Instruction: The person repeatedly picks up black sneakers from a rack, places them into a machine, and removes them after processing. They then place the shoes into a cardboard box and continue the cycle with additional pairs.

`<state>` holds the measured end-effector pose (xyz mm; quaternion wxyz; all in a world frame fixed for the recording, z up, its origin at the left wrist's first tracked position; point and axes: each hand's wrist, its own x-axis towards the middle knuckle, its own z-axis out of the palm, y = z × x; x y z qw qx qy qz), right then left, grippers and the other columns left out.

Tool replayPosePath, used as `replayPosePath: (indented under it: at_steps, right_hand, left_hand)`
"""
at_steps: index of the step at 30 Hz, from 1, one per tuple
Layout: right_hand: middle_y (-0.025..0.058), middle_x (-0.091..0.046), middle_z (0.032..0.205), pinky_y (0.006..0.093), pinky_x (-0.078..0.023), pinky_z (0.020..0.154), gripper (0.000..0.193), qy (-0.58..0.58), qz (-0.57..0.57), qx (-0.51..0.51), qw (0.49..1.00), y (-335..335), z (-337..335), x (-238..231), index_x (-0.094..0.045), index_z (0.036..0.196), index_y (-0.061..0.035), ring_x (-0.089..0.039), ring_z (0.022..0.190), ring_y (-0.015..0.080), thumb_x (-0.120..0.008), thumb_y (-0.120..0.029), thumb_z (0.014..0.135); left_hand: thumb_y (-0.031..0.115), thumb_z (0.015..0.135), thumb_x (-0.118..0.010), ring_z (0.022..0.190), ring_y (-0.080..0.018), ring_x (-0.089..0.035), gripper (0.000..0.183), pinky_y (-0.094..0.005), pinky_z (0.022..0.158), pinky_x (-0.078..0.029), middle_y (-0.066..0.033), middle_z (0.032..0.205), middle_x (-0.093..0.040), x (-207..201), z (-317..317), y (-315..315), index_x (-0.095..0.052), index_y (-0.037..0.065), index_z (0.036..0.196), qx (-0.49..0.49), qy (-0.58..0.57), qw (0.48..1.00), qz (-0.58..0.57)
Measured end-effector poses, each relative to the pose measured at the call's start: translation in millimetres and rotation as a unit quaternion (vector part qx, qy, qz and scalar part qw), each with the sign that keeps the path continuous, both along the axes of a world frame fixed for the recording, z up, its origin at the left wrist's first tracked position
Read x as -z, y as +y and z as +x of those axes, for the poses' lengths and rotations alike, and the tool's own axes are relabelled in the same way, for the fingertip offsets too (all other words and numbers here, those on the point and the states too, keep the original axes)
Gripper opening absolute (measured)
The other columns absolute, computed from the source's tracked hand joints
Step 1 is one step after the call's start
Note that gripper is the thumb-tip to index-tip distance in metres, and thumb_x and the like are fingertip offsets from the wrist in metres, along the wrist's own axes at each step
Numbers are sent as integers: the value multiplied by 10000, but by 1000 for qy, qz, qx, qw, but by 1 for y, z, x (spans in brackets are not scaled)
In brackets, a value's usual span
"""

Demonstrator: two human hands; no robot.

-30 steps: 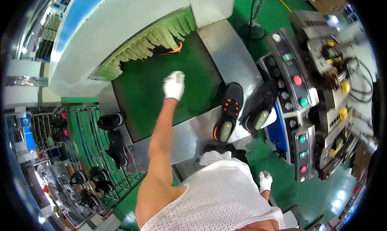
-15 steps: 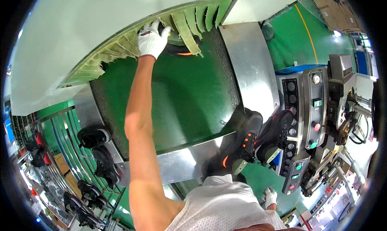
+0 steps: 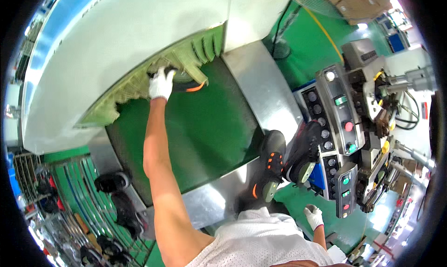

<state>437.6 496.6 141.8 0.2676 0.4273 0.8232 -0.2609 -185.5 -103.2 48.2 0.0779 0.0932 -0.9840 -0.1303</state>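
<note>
My left hand [image 3: 161,84], in a white glove, reaches far forward to the fringe of green strips [image 3: 191,64] at the machine opening. Its fingers are closed on a dark shoe part at the strips' edge. Beside them a black shoe [image 3: 182,86] with an orange stripe lies on the green belt [image 3: 205,136], partly hidden under the strips. My right hand [image 3: 314,215], also gloved, hangs low at my right side, its fingers loosely apart with nothing visible in them. Two black shoes on pale green lasts, one orange-laced shoe [image 3: 272,160] and one darker shoe [image 3: 302,155], stand at the belt's near right corner.
A metal frame [image 3: 260,80] borders the belt. On its left edge sit two more black shoes [image 3: 111,182], near a wire rack [image 3: 79,183] holding several shoes. To the right stands a control panel [image 3: 342,104] with coloured buttons, beside machinery with hoses. A fan stand [image 3: 281,48] is farther off.
My view has shifted, so the machine opening sits lower and farther left. My left hand stays at the strips, and slightly more of the striped shoe shows. My right hand has risen slightly.
</note>
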Motion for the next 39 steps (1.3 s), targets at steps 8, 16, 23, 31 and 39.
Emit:
replayPosePath:
  at_steps: [8,16,23,31,39]
  right_hand:
    - [252,-649,1280,406,-474,1060,591,-13,-19,-86,996,-32,-96,-71,-609,1296,46,-627,1203,363,-631,-402,912]
    - [259,-644,1237,441,-492,1008,554,207,-142,-254,934,-93,-197,-80,-580,1316,9,-621,1160,404,-656,-342,894]
    - [265,-540,1380,445,-412,1110,790,368,-272,-442,771,-216,-259,-79,-472,1389,66,-522,1301,396,-769,-352,787]
    - [229,-697,952,450,-566,782,611,341,-183,-427,817,-221,-283,-118,-594,1033,40,-693,896,397,-856,-358,650]
    - [265,-700,984,372,-550,767,900,344,-327,-139,869,-42,-228,-122,-541,1258,131,-695,862,270,-818,-538,724]
  left_hand:
    - [225,1035,-534,1021,-420,-660,331,-476,912,-507,-273,1193,-660,-11,77,9,-595,-1,1269,26,105,976,191]
    - [205,1016,-552,453,-135,-479,265,-300,421,-398,-65,680,-577,-25,271,70,-585,8,1191,-77,-55,909,407]
    - [143,1017,-555,540,-134,-529,236,-326,534,-466,-68,739,-604,-121,333,82,-614,6,1199,-21,-112,942,316]
    - [123,955,-601,853,-341,-683,159,-434,741,-523,-187,947,-704,-250,340,212,-666,24,1062,336,-6,933,130]
    - [67,838,-742,1027,-336,-664,398,-421,908,-526,-142,1103,-694,-356,297,427,-658,55,1226,641,109,755,83]
